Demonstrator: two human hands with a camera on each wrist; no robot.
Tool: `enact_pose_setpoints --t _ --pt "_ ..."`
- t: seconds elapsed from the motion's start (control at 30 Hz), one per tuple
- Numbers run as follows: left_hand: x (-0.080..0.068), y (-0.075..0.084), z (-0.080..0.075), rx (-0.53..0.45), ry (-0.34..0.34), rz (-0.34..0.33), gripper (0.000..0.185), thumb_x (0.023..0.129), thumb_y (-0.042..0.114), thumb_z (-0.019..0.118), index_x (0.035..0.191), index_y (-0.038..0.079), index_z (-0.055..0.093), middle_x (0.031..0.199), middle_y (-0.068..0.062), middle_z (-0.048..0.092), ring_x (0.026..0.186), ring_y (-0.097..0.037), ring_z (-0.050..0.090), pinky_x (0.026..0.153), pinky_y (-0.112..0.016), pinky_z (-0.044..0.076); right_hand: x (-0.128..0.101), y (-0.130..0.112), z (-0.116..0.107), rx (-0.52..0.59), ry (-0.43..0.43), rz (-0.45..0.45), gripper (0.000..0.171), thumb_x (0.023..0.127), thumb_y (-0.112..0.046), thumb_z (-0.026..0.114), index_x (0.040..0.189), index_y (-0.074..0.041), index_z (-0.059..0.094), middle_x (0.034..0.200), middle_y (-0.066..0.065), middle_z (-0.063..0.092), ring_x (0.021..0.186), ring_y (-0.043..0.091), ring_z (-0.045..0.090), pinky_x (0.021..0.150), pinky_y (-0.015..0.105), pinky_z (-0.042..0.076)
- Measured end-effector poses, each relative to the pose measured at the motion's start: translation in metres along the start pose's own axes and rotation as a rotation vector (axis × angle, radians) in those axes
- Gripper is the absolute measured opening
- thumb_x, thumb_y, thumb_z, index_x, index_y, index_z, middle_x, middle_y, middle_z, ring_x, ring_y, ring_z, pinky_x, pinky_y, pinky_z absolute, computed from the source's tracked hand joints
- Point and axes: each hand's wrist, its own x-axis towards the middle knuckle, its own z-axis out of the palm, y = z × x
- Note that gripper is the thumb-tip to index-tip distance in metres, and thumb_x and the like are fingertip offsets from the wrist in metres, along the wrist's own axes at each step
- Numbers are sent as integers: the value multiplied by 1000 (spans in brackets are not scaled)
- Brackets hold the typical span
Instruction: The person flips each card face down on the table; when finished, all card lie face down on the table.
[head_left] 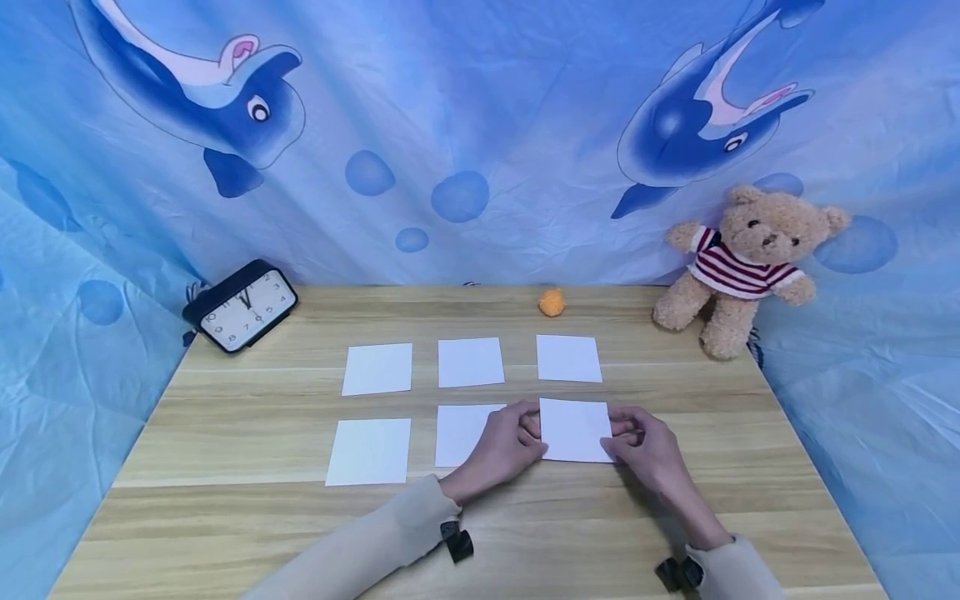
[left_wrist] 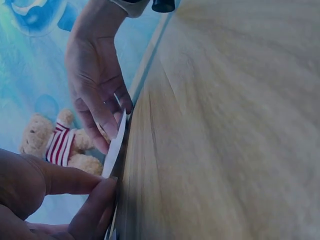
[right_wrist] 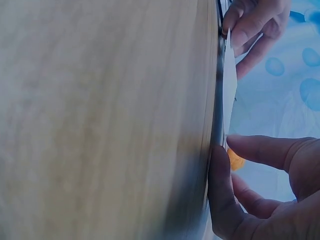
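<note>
A white square paper card (head_left: pixel 576 430) is held by its two side edges, close above the wooden table. My left hand (head_left: pixel 504 446) pinches its left edge between thumb and fingers. At the opposite edge my right hand (head_left: pixel 649 450) does the same with thumb and fingers. Seen edge-on in the left wrist view, the card (left_wrist: pixel 115 147) spans the gap between both hands. The right wrist view shows the card (right_wrist: pixel 229 90) as a thin white strip near the tabletop. Another white card (head_left: pixel 459 435) lies beside it, partly hidden by my left hand.
More white cards lie in rows, including a back-row card (head_left: pixel 568 358) and a front-left card (head_left: pixel 367 452). Behind them sits a small orange ball-like object (head_left: pixel 551 302). A black clock (head_left: pixel 243 307) stands back left, a teddy bear (head_left: pixel 738 258) back right, before a blue dolphin curtain (head_left: pixel 480 125).
</note>
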Motion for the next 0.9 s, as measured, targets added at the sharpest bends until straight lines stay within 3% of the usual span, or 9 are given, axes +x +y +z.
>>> enact_pose_setpoints --t 0.23,0.37,0.5,0.9 --pt "1 2 0 83 -16 22 54 82 -5 76 133 -13 60 95 -15 70 80 -16 75 71 -17 59 2 -2 -3 -53 -17 -2 49 90 -14 81 132 2 64 111 18 70 87 14 64 68 18 53" --pt "2 5 0 121 -30 35 31 82 -6 76 111 -10 67 94 -15 67 74 -9 70 67 -16 58 2 -4 -5 -25 -37 9 51 91 -18 81 132 5 63 112 20 70 87 15 66 64 23 59" --pt "2 8 1 161 -34 36 16 82 -5 77 92 -5 64 93 -15 64 69 -3 63 65 -14 55 3 -5 -6 14 -54 34 50 94 -18 78 134 7 62 111 20 69 84 14 66 62 26 62" --pt "0 10 1 320 -11 69 21 82 3 79 86 -2 59 84 -11 60 64 2 55 66 -15 48 4 -5 -7 24 -67 43 48 99 -23 72 136 6 62 108 16 67 84 12 64 63 28 63"
